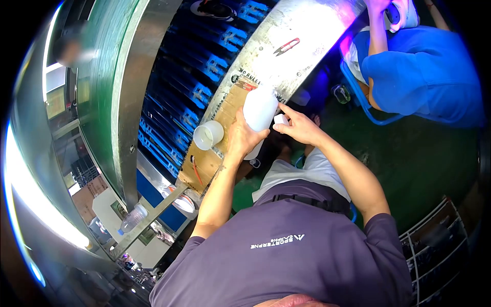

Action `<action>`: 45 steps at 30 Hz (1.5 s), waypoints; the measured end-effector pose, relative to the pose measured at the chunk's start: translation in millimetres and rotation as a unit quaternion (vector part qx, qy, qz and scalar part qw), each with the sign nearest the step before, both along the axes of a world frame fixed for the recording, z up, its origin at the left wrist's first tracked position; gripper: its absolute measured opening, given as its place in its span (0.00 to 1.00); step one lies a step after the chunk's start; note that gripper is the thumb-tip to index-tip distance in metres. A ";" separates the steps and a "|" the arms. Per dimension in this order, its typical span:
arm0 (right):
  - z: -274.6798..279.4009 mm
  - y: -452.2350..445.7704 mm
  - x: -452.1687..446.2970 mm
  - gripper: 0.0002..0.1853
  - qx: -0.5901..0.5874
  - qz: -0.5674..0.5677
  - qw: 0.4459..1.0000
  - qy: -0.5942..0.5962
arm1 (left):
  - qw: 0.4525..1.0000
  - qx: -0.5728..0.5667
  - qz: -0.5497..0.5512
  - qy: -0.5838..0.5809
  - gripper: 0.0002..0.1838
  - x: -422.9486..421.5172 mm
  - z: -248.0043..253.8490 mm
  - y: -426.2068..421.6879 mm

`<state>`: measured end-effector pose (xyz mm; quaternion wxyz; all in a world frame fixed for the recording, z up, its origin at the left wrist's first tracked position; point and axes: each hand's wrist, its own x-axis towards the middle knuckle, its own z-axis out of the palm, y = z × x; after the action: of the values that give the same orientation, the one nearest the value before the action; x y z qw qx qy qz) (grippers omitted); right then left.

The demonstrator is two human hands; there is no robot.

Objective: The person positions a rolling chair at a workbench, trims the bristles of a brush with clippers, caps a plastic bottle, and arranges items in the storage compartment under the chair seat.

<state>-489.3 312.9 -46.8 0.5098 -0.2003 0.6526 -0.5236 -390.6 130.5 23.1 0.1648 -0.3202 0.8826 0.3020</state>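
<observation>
A white plastic bottle (260, 110) stands out in the middle of the view, and my left hand (243, 134) is wrapped round its lower side. Just right of the bottle, my right hand (299, 125) pinches a small white cap (281, 119) between thumb and fingers, with the index fingertip close to the bottle. Left of my left hand, a translucent plastic cup (208, 135) sits on a piece of brown cardboard (207, 162). A thin red-handled tool (197, 171) lies on that cardboard, nearer to me.
Red snips (286, 46) lie on the metal ledge (307, 30) ahead. Beyond the ledge, a conveyor with blue-lit slats (189, 77) runs on the left. A person in blue (419, 71) sits at the upper right, holding a shoe. A clear bottle (134, 219) is at lower left.
</observation>
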 end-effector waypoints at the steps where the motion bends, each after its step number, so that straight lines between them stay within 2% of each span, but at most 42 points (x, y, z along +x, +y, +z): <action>1: -0.1 -0.7 -1.0 0.46 0.000 0.001 1.000 -0.001 | 1.000 -0.003 -0.002 -0.011 0.51 -2.2 1.2 -0.1; 45: 7.4 1.2 -10.6 0.42 -0.010 -0.019 1.000 0.003 | 0.994 -0.029 -0.040 -0.095 0.51 -28.5 24.7 0.6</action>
<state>-500.0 314.2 -39.4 0.4958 -0.1949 0.6523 -0.5392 -419.0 131.0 47.8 0.2506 -0.3163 0.8835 0.2378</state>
